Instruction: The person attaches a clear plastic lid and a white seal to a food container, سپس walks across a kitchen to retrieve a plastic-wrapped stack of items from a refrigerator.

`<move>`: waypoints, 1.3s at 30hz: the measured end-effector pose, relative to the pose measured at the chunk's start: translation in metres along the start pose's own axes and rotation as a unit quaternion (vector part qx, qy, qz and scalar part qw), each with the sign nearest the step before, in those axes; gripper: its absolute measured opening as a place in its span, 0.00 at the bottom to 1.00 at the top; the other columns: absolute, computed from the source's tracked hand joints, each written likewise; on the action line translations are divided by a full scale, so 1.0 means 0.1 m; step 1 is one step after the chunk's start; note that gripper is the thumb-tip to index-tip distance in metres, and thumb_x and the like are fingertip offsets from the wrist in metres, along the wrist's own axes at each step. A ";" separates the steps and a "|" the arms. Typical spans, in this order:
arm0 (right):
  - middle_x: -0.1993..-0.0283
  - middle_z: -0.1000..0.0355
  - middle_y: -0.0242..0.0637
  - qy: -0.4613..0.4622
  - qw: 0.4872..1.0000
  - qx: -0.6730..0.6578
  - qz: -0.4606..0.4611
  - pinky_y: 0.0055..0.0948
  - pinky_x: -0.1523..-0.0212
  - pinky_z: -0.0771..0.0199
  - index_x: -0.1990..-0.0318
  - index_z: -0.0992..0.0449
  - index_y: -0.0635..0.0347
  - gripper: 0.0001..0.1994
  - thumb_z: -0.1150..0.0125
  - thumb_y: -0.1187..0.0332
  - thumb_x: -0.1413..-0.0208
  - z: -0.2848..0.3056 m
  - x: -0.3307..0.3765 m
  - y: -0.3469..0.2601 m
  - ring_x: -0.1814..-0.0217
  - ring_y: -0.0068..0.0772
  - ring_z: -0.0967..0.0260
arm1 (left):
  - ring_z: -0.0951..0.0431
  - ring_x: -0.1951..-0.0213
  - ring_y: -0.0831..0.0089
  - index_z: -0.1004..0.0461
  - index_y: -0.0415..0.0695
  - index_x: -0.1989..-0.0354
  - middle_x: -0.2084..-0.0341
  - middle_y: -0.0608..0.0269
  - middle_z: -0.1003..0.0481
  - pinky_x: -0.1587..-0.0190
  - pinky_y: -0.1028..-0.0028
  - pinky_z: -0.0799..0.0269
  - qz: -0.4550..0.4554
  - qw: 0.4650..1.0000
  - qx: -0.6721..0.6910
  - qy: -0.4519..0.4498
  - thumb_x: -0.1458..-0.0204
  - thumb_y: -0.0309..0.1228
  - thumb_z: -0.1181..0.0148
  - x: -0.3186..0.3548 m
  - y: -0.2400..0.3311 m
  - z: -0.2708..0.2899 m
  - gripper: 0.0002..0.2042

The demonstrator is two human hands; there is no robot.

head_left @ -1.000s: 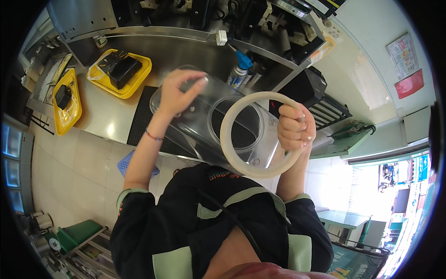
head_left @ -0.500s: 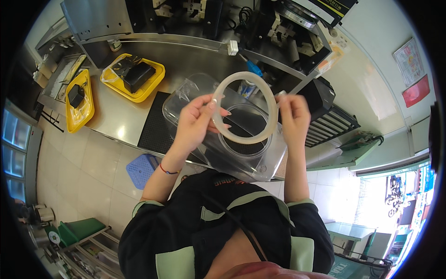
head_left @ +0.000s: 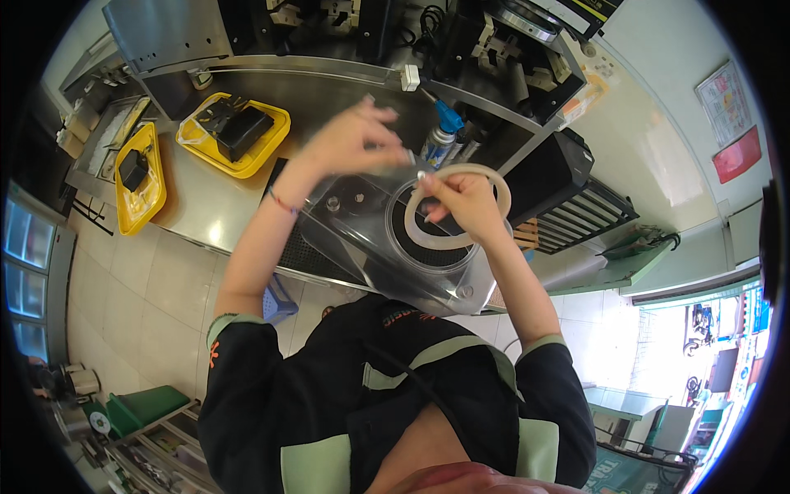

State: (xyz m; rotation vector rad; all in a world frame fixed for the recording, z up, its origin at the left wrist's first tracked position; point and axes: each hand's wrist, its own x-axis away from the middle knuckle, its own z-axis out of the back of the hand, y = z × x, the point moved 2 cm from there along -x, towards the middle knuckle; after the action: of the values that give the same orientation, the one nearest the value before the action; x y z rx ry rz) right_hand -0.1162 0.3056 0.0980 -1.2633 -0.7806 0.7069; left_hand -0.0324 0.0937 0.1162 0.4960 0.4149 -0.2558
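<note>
A pale translucent ring (head_left: 439, 242) is pinched in the fingers of my right hand (head_left: 471, 204), tilted above the round opening of a clear plastic container (head_left: 350, 235). The container lies on the counter in front of me, with a dark ribbed mat (head_left: 306, 257) partly beneath it. My left hand (head_left: 350, 142) is raised over the container's far left side. Its fingers are apart and somewhat blurred, with nothing visible in them.
Two yellow trays (head_left: 255, 167) with black boxes stand on the steel counter (head_left: 193, 210) at left. A can with a blue torch head (head_left: 448, 117) is beyond my hands. Black machines (head_left: 543, 177) and a slatted rack (head_left: 588, 218) are at right. A blue stool (head_left: 280, 305) is below the counter.
My left hand has let go of the ring and moved up and away. My right hand has taken hold of the ring and brought it right and lower. The container has shifted slightly.
</note>
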 end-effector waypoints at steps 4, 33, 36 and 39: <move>0.77 0.26 0.33 0.030 0.983 0.089 0.157 0.18 0.72 0.32 0.69 0.22 0.68 0.15 0.41 0.61 0.45 0.07 0.21 -0.43 0.74 0.19 0.30 | 0.34 0.44 0.58 0.31 0.50 0.46 0.49 0.59 0.30 0.38 0.52 0.51 0.161 0.965 -0.202 0.042 0.56 0.54 0.41 0.29 -0.80 0.03 0.30; 0.72 0.27 0.30 -0.161 0.981 -0.021 -0.110 0.19 0.66 0.32 0.67 0.23 0.65 0.14 0.43 0.61 0.43 -0.56 -0.24 0.70 0.71 0.18 0.34 | 0.30 0.50 0.54 0.43 0.40 0.40 0.49 0.47 0.31 0.48 0.67 0.37 0.513 0.840 0.166 0.057 0.59 0.57 0.45 1.60 -0.15 0.01 0.41; 0.73 0.27 0.30 -0.192 0.976 0.027 -0.096 0.20 0.65 0.32 0.68 0.24 0.65 0.15 0.44 0.60 0.42 -0.55 -0.30 0.70 0.70 0.18 0.34 | 0.33 0.45 0.53 0.43 0.41 0.39 0.45 0.48 0.34 0.44 0.57 0.42 0.498 0.867 0.030 0.003 0.63 0.61 0.42 1.46 -0.20 0.11 0.46; 0.73 0.28 0.29 -0.231 0.967 0.032 -0.104 0.19 0.65 0.32 0.69 0.25 0.64 0.14 0.45 0.60 0.42 -0.54 -0.29 0.67 0.70 0.17 0.34 | 0.37 0.41 0.54 0.40 0.43 0.40 0.43 0.49 0.37 0.43 0.46 0.48 0.352 0.903 -0.244 0.023 0.70 0.66 0.41 1.12 -0.16 0.01 0.49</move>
State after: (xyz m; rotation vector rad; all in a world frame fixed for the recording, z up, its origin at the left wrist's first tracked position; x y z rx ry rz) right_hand -0.0903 0.2638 0.0223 -0.9469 -1.2423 0.8599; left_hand 0.0620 0.0642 0.0610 0.1320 0.3050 0.5552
